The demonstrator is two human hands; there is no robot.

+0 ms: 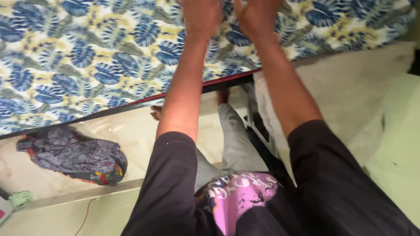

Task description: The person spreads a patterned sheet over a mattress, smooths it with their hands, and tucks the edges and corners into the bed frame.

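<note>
Blue-and-yellow leaf-print cotton sheet [89, 52] is spread flat over the mattress up top, and both arms reach out onto it: left hand [200, 10] and right hand [257, 9] press palms-down side by side, probably smoothing it. Fingertips are cut off, can't tell their spread. A crumpled grey cloth [74, 154] lies on the floor below.

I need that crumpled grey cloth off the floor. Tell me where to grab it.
Grab the grey cloth at its bunched upper folds, coming from above: it lies loose in a heap on the floor, so raised wrinkles pinch easiest. Both hands, left hand and right hand, rest on the floral mattress.
</note>
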